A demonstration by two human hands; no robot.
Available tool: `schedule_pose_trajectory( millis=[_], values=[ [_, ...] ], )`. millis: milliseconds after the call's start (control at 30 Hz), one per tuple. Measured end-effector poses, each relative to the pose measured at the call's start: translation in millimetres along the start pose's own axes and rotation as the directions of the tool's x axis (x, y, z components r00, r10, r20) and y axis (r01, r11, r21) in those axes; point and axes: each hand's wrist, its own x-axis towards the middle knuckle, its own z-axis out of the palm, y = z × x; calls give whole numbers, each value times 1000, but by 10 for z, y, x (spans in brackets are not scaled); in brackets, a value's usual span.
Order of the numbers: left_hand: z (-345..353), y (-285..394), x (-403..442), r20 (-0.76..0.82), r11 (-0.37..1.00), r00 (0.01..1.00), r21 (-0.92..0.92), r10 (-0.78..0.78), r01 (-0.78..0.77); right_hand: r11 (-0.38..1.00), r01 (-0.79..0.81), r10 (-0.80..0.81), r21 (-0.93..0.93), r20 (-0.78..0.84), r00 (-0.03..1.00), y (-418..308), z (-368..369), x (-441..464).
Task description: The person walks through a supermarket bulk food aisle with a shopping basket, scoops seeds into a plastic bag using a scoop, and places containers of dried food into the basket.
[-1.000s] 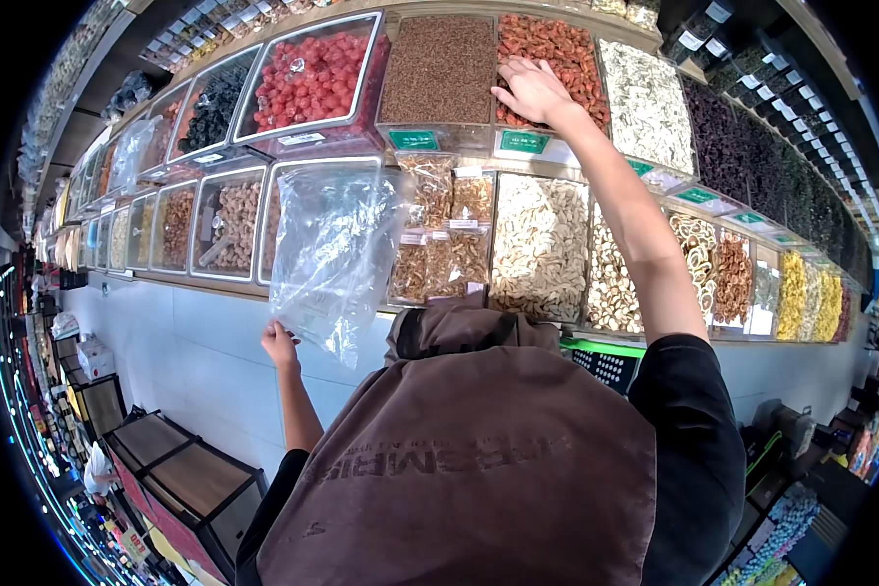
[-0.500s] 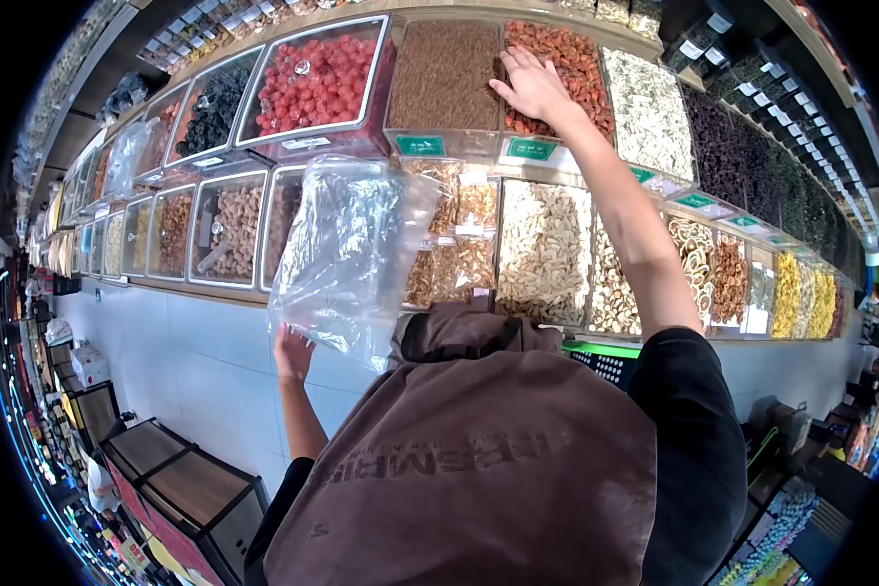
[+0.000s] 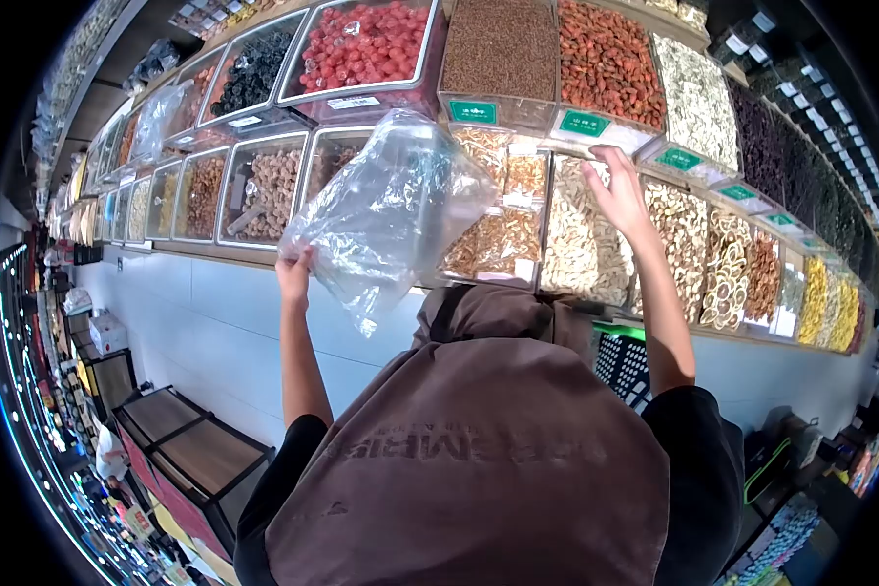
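My left hand point(image 3: 294, 277) pinches a corner of a clear plastic bag point(image 3: 386, 210), which hangs loosely in front of the lower bins. My right hand point(image 3: 617, 193) is over a bin of pale dried slices point(image 3: 584, 244), its fingers apart and nothing visible in them. Whether it touches the slices I cannot tell. Just beyond that hand, in the upper row, is a bin of reddish-brown dried pieces point(image 3: 610, 63) with a green label point(image 3: 584, 122). Left of the slices, packets of golden-brown dried food point(image 3: 503, 239) sit in another bin, partly behind the bag.
Lidded bins of red candied fruit point(image 3: 361, 44) and dark dried fruit point(image 3: 254, 73) stand upper left. A bin of small brown grains point(image 3: 498, 49) is at upper middle. A dark basket with a green rim point(image 3: 623, 363) is below the counter, and a brown apron point(image 3: 479, 449) covers my front.
My right hand has drawn back from the reddish-brown pieces to over the pale slices. My left hand has risen with the bag, which has swung and spread to the right.
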Motion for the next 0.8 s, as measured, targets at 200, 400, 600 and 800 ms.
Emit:
schedule_pose_trajectory(
  millis=[200,400,600,800],
  values=[
    [-466,182,1270,29,966,988,208,152,-154,972,-149,143,184,47,989,-229,616,-826],
    [-763,297,2424,187,879,938,334,292,-341,921,-272,309,278,-96,946,-873,1439,-1736],
    [-419,733,2091,291,496,807,666,514,-556,758,-590,597,278,69,799,-1503,1980,-2592],
    [280,727,355,589,934,731,-136,344,-329,317,-535,899,783,-69,432,-908,1551,-3117]
  ],
)
